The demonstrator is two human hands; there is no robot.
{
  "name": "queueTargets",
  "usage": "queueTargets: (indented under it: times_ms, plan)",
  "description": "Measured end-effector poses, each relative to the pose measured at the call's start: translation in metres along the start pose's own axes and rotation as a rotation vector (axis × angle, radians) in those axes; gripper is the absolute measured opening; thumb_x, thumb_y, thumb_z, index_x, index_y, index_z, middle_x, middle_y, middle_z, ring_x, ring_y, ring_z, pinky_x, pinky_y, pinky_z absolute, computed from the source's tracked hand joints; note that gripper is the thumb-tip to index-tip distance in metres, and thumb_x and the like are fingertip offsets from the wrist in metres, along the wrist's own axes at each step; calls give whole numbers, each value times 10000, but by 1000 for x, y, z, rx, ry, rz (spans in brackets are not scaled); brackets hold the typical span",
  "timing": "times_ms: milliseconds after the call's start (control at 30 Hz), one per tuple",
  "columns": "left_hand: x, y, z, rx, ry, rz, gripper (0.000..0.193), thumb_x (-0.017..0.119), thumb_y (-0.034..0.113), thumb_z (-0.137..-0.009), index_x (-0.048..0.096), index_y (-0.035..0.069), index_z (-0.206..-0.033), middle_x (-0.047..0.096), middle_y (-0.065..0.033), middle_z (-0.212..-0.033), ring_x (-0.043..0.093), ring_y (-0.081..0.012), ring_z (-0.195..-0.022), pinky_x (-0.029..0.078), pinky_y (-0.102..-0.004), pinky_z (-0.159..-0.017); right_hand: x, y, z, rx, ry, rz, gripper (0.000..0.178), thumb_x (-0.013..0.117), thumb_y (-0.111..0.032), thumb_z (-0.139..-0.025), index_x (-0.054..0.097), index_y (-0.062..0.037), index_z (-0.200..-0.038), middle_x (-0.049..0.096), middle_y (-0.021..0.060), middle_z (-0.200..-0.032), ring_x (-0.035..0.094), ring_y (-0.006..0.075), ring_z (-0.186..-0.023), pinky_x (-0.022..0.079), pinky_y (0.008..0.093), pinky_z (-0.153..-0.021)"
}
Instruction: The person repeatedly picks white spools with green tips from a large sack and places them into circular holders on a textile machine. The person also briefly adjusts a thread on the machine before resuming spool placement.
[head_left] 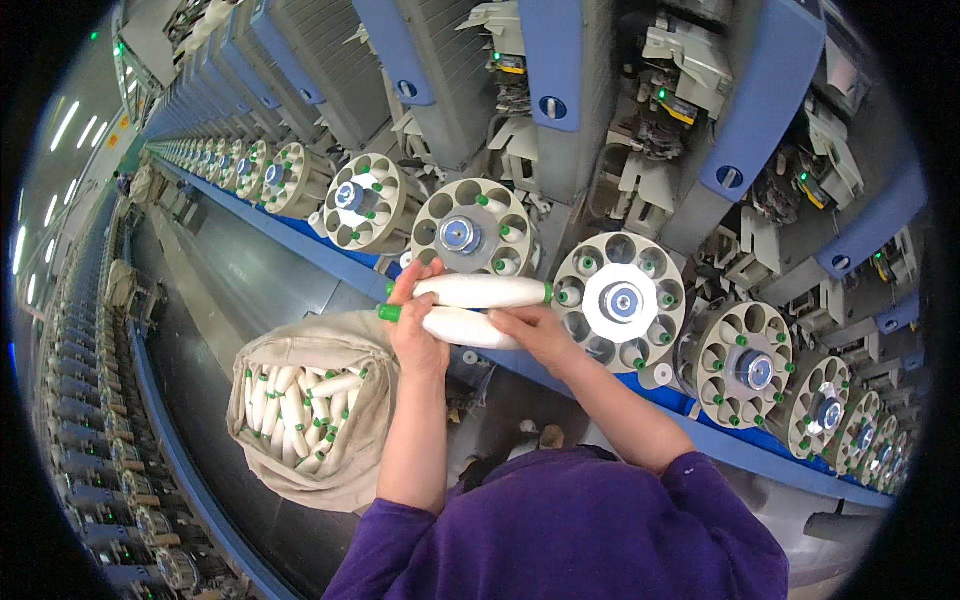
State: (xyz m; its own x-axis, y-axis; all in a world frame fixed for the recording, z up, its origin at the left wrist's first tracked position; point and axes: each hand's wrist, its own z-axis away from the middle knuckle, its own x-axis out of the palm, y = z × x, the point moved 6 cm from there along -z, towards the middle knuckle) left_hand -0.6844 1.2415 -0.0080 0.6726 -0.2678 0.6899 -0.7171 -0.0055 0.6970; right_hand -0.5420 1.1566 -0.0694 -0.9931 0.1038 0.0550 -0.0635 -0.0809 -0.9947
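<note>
Two white yarn bobbins with green tube ends lie side by side across my hands, in front of the round magazines. My left hand (416,335) is closed around their left ends, with the upper bobbin (485,291) resting along its fingers and the lower bobbin (462,326) under its thumb. At the right end of the lower bobbin, my right hand (542,337) grips with thumb and fingers; that tip is hidden. Just beyond the hands stands a magazine (422,236) with green-tipped bobbins in some pockets. Nearest my right hand is another magazine (623,248), also partly filled.
A beige cloth sack (270,470) heaped with white bobbins (296,410) stands at my left. More round magazines (745,365) line the blue machine rail (350,275) both ways. Tall winding units (550,60) rise behind them. A second machine row (90,420) runs along the far left.
</note>
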Motion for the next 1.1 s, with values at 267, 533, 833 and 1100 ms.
queueTargets:
  times_ms: [267,533,833,1100]
  plan:
    - [-27,1,3,-22,164,153,490,502,37,-734,461,-7,-1220,530,-116,-1029,498,-296,-1114,381,-435,-1000,-126,20,52,-30,41,-1225,170,487,-279,-909,497,-169,-779,387,-69,-581,428,70,-546,453,329,-654]
    - [-4,-16,9,-93,95,251,465,513,52,-738,493,18,-1202,580,-107,-978,535,-311,-1054,383,-493,-1000,-85,-30,30,125,42,-347,244,565,-323,-866,556,-82,-902,387,-73,-605,320,45,-474,244,201,-399]
    - [-10,-22,16,-110,132,250,457,534,63,-721,503,-2,-1173,551,-99,-988,519,-299,-1071,393,-448,-982,-153,-1,72,297,255,-388,196,571,-267,-888,568,-80,-829,373,-78,-541,285,32,-431,215,189,-390]
    - [15,-47,17,-135,87,207,484,549,68,-706,501,-6,-1183,549,-93,-989,529,-294,-1054,399,-433,-973,-75,17,64,183,-149,69,415,619,-321,-838,562,-83,-1172,595,19,-937,532,95,-860,443,254,-735]
